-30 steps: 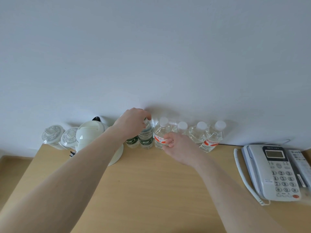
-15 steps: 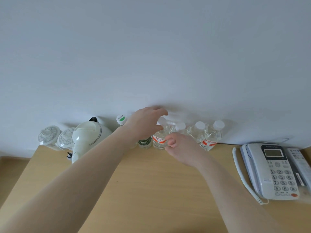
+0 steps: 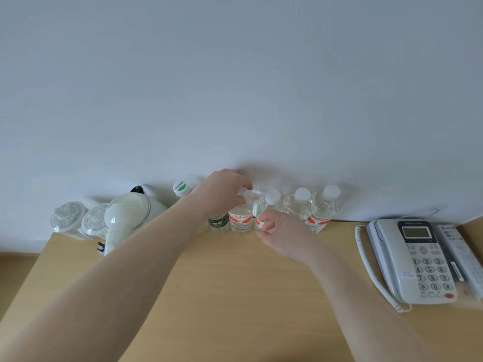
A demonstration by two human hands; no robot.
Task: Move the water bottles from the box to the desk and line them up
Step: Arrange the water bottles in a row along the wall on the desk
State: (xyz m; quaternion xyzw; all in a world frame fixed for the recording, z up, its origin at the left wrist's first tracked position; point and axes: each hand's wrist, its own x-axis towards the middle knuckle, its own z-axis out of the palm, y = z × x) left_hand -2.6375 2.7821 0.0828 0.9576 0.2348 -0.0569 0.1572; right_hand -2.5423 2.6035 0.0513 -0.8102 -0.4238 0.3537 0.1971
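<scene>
Head view: both hands (image 3: 222, 190) (image 3: 281, 231) grip neighbouring bottles (image 3: 241, 218) (image 3: 264, 207).

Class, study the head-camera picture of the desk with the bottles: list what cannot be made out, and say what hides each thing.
- Green-labelled bottle: head view, its top is hidden behind the left hand.
- Bottle the right hand grips: label mostly covered by the fingers.
- Remote control: cut off by the right edge, partly blurred.
- The box: nowhere in view.
- Kettle: base hidden by the left forearm.
</scene>
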